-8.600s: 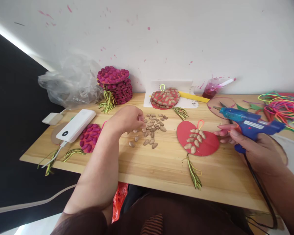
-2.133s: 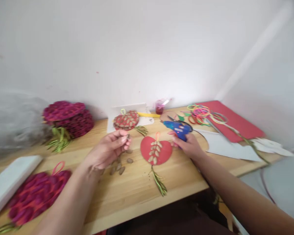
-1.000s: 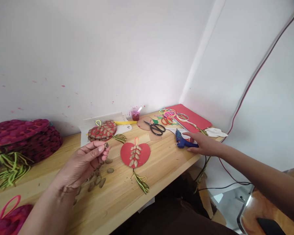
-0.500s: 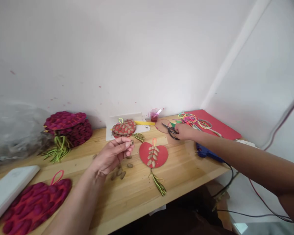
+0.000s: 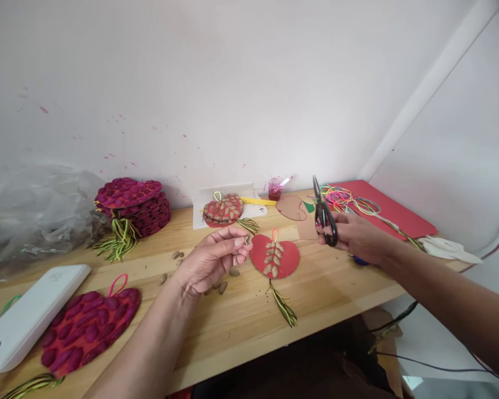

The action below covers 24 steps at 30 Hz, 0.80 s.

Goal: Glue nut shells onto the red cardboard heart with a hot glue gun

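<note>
White power bank [image 5: 37,318], left end of the table [image 5: 241,338]; magenta heart [image 5: 92,327] beside it. Magenta pieces [image 5: 131,202], stacked near the wall [image 5: 233,83], presumably to save space. Left hand [image 5: 213,257]: closed in a pinch on one brown peanut [image 5: 247,239], probably so its end stays exposed. Red heart [image 5: 290,256], flat, just right of that hand, likely for easy reach; peanuts [image 5: 274,272] paired up its middle. Black scissors [image 5: 321,208], handles gripped by the right hand [image 5: 353,235], blades up, perhaps to hold the points clear.

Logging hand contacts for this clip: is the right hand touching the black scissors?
Touching. The head view shows the right hand gripping the black scissors by their handles, with the blades pointing upward.
</note>
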Each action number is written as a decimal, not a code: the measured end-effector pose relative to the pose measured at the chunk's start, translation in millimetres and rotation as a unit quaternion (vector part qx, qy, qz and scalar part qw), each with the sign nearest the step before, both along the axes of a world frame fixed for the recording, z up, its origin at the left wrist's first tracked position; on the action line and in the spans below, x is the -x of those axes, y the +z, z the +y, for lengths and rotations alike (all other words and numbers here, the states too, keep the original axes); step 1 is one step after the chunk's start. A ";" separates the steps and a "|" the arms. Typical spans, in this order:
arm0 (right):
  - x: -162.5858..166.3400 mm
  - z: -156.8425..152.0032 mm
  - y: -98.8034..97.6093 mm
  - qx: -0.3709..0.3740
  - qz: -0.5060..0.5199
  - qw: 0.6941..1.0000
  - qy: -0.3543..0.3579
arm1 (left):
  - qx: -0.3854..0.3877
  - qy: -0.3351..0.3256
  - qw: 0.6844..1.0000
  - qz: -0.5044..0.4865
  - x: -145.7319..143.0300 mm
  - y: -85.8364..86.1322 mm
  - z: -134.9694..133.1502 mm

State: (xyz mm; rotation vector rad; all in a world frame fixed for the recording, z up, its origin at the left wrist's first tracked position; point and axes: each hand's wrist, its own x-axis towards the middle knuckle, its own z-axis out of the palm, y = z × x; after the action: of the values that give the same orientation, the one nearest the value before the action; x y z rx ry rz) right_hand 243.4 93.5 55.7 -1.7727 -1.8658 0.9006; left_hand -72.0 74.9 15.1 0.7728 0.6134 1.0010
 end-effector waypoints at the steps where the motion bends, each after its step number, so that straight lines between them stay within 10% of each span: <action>1: 11.2 -10.2 -2.1 -0.001 0.053 0.999 0.009 | 0.002 -0.008 1.000 0.001 -1.6 0.3 -1.6; 7: 86.8 -33.5 -14.1 -0.006 0.339 0.937 0.084 | 0.018 -0.040 0.999 0.023 -6.3 -3.8 -5.1; 17: 101.7 -32.4 -14.5 -0.105 0.290 0.941 0.139 | 0.022 -0.061 0.998 0.016 -6.0 -1.3 -6.9; 24: 110.1 -35.7 -11.1 -0.027 0.344 0.938 0.043 | 0.001 -0.003 0.999 0.044 -15.1 2.9 -11.2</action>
State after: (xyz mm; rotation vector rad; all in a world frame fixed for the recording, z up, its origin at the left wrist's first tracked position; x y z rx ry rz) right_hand 133.2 57.8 44.6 -1.1263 -1.4830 1.2804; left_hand -56.9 63.7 17.9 0.8190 0.6874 0.9638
